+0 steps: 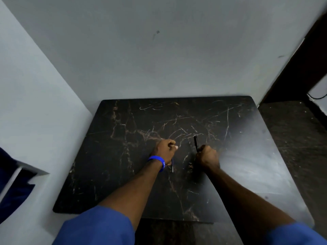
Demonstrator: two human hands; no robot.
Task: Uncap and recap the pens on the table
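Observation:
My right hand (207,156) is closed around a black pen (195,142) that sticks up and away from the fist over the middle of the dark marble table (123,174). My left hand (165,150), with a blue wristband, is a closed fist a short way to the left of it. A thin blue and silver pen part (172,165) pokes out below that fist toward me. Whether it is a cap or a pen body cannot be told. The two hands are apart, with a gap of bare table between them.
Grey walls close in behind and on the left of the table. A dark blue object (12,184) sits at the far left edge. To the right lie a dark speckled floor (292,138), a dark door frame and a white object with a black cable (318,96).

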